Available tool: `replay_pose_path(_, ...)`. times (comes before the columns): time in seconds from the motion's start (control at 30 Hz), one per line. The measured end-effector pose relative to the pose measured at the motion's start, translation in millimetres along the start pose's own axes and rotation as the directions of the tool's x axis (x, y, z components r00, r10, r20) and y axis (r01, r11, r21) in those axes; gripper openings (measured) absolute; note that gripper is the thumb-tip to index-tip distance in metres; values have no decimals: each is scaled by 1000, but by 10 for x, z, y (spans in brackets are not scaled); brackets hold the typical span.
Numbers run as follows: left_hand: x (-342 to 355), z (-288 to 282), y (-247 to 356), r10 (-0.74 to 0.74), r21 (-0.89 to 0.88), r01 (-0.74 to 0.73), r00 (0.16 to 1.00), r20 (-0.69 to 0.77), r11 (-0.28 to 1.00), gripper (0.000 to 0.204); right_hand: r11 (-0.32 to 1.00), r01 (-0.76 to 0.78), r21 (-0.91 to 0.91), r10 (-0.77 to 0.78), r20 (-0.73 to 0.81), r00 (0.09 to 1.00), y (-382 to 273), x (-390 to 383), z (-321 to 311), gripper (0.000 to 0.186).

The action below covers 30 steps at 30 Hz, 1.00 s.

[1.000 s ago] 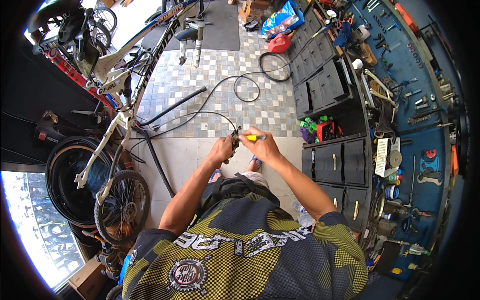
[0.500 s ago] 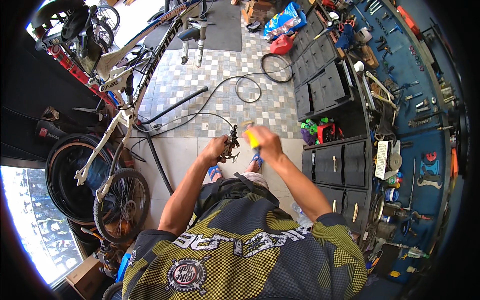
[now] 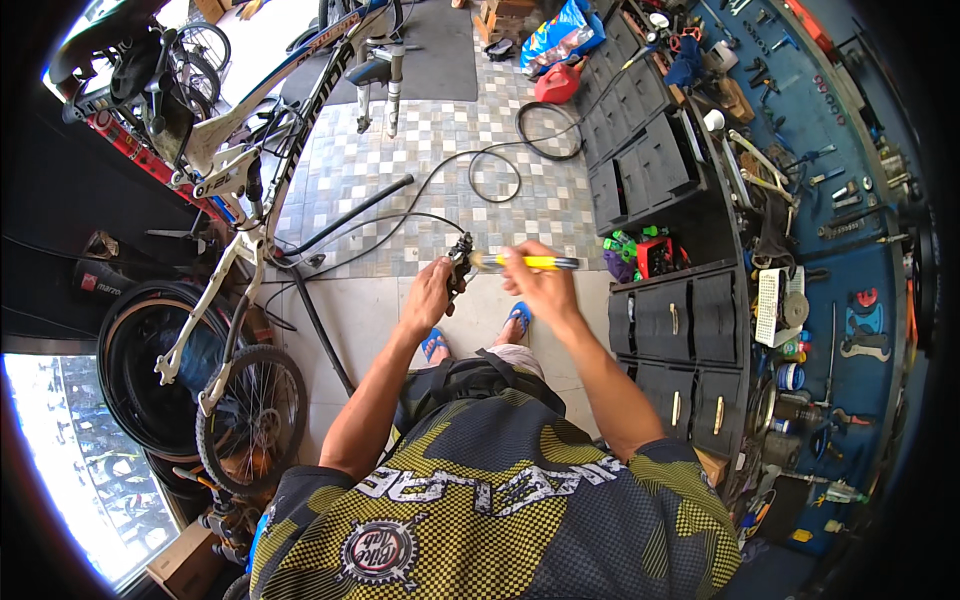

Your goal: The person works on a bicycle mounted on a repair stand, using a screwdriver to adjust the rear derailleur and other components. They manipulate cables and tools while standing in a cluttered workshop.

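My left hand point(image 3: 428, 292) is closed on a dark metal bike mechanism point(image 3: 460, 258), which looks like a derailleur, held upright in front of me with a black cable point(image 3: 420, 215) running from its top. In my right hand point(image 3: 545, 295) is a brush with a yellow handle point(image 3: 543, 263), lying sideways, its pale head beside the mechanism; whether they touch I cannot tell. Below both hands are my feet in blue flip-flops point(image 3: 515, 322).
At left stand a bicycle frame point(image 3: 215, 183) with a front wheel point(image 3: 252, 410) and stacked tyres point(image 3: 130, 360). On my right are black drawers point(image 3: 673, 320) and a blue tool board point(image 3: 835, 260). Cables, hoses point(image 3: 385, 188) and a red can point(image 3: 558, 85) sit on the tiled floor point(image 3: 350, 150) ahead.
The brush swung away from the mechanism and tipped upright half a second ago, and is now sideways again with its head back beside it. My left hand has risen slightly with the mechanism.
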<state>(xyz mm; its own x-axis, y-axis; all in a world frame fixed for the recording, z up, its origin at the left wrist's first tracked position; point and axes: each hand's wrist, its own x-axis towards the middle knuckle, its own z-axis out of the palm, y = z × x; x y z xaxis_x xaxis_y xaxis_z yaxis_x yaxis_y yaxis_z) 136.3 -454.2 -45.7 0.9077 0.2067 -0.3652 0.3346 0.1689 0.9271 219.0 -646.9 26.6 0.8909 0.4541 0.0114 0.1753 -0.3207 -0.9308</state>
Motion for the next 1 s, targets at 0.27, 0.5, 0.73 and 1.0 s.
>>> replay_pose_path(0.27, -13, -15, -57, 47, -217, -57, 998, -49, 975, 52, 781, 495, -380, -542, -19, 840, -95, 139, 118, 21)
replay_pose_path(0.5, 53, -103, -44, 182, -258, -221, 969, -169, 940, 56, 995, -96, -24, 96, 19, 995, -276, 170, -137, 34)
replay_pose_path(0.73, 199, 84, 6, 229, -162, -269, 947, -227, 949, 53, 915, 260, -309, -303, -99, 948, -287, 120, 459, 28)
replay_pose_path(1.0, 205, 128, 48, 245, -111, -278, 938, -245, 954, 49, 920, 230, -318, -237, 14, 971, -399, 154, 366, 27)
